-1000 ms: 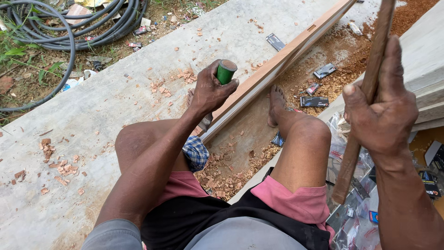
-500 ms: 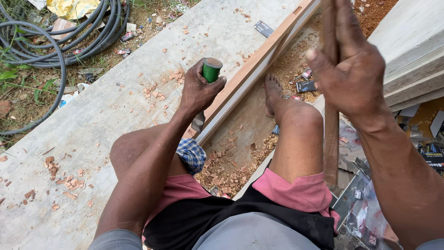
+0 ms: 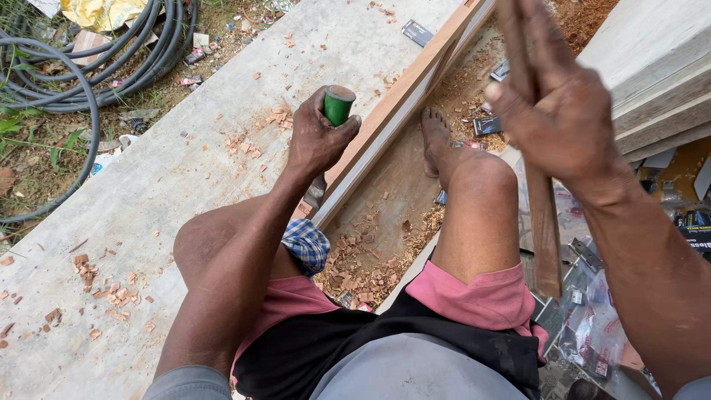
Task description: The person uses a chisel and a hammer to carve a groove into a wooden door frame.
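Beside the long wooden frame (image 3: 392, 111) I see my right hand (image 3: 563, 111), its grip closed round a raised wooden stick (image 3: 544, 222), and my left hand (image 3: 315, 137) clasping a green-handled chisel (image 3: 337, 104) against the frame's edge.

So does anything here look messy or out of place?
Yes: wood chips lie scattered over the board beside the bare foot, and more chips dot the concrete slab. Small dark packets lie loose in the sawdust.
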